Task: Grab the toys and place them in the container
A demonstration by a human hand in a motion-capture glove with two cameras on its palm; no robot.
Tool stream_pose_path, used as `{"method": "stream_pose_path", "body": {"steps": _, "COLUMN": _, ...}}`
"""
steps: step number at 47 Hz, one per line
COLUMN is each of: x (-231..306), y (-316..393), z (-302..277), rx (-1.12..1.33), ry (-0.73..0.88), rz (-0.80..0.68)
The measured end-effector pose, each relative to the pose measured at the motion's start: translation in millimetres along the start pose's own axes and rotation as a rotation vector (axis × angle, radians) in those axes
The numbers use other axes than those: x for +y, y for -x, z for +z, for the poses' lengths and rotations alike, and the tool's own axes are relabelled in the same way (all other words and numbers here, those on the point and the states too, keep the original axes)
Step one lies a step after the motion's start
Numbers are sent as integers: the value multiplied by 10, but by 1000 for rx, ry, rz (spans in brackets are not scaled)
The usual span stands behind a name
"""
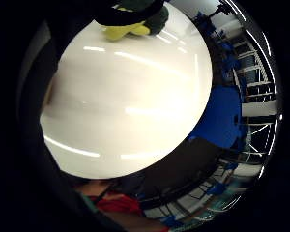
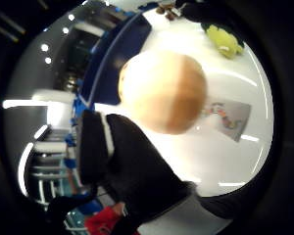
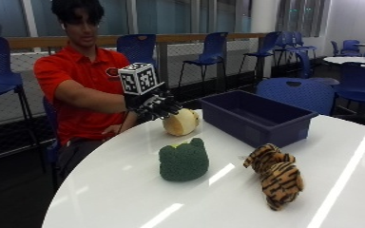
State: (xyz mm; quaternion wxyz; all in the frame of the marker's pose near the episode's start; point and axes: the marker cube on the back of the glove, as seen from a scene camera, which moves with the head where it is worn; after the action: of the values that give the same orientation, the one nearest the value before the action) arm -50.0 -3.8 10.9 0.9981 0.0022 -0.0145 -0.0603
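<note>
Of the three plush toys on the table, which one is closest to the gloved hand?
The cream-and-tan toy, right beside the gloved right hand near the navy bin. The green toy and the tiger lie farther off.

Gloved right hand (image 3: 159, 105) outstretched over the table, fingers curled downward; arm extended forward.

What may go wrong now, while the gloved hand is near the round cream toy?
1. The cream toy is round and sits close to the table edge; if the right hand slips, it may roll off.
2. The navy container has a raised wall; a low carry may knock the toy against it.
</note>
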Motion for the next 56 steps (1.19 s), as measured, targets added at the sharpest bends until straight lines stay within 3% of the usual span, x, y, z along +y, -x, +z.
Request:
{"method": "stream_pose_path", "body": {"steps": 12, "x": -283, "y": 631, "z": 219, "rx": 44, "ry": 65, "rz": -78}}
{"method": "stream_pose_path", "body": {"steps": 23, "x": -514, "y": 711, "z": 727, "rx": 166, "ry": 136, "rz": -81}}
{"method": "stream_pose_path", "body": {"steps": 35, "x": -566, "y": 725, "z": 680, "rx": 193, "ry": 143, "rz": -105}}
{"method": "stream_pose_path", "body": {"steps": 45, "x": -603, "y": 795, "z": 606, "rx": 281, "ry": 50, "rz": -185}}
{"method": "stream_pose_path", "body": {"steps": 56, "x": -992, "y": 422, "z": -2, "rx": 160, "ry": -42, "rz": -113}}
